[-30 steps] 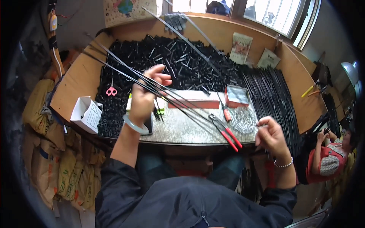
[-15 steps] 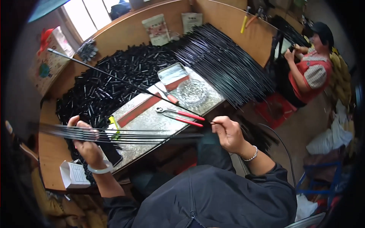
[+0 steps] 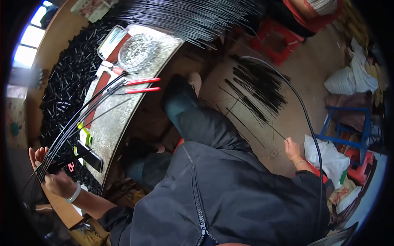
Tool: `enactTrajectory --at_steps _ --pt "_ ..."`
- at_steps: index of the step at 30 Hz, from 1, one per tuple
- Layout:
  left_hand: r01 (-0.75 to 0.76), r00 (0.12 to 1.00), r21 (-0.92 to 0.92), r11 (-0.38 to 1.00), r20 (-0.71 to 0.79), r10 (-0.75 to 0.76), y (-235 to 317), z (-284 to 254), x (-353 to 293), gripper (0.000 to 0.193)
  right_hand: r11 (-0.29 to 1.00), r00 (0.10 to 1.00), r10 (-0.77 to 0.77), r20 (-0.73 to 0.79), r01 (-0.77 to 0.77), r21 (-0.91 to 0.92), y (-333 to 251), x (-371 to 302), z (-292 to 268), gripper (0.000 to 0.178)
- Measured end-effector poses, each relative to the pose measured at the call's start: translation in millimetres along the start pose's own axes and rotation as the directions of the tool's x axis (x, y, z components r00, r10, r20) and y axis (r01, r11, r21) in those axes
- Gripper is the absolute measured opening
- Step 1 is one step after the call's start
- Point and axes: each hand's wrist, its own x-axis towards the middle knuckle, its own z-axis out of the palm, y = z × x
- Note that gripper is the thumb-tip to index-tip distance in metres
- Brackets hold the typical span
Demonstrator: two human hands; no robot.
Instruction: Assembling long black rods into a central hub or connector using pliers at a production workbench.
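Note:
Over the left end of the bench, my left hand (image 3: 61,184) is closed around a loose bunch of thin black rods (image 3: 67,133), which arch up across the worktop toward red-handled pliers (image 3: 143,85). Far out to the right, my right hand (image 3: 292,149) pinches the end of a single thin black rod (image 3: 276,130). That rod slants up and left toward a spread pile of black rods (image 3: 260,90) lying on the floor. Whether its other end touches the pile, I cannot tell.
On the speckled worktop (image 3: 115,119) sit a glass dish (image 3: 138,51), a rectangular tray (image 3: 111,43) and a dark phone (image 3: 91,158). Small black parts (image 3: 61,98) heap behind it. Right: a black cable (image 3: 305,110), blue metal frame (image 3: 349,137), white sacks (image 3: 326,153) and red stool (image 3: 277,41).
My view has swung to the right and down. My right hand has moved from the bench edge out over the floor at the right. My left hand keeps its bunch of rods.

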Motion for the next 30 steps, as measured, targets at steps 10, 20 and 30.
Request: enactTrajectory --at_steps 10,20,30 --pt "0.138 0.97 -0.204 0.969 0.226 -0.09 -9 32 -20 0.042 0.865 0.815 0.201 0.544 0.112 -0.488 25 -13 120 0.063" --pt "0.137 0.96 -0.202 0.97 0.269 -0.079 12 59 -42 0.037 0.405 0.601 -0.464 -0.651 0.797 0.448 -370 252 -138 0.01" --pt "0.129 0.976 -0.28 0.951 0.206 -0.072 13 70 -34 0.034 0.95 0.807 -0.301 -0.509 0.3 -0.086 -384 574 -174 0.022"
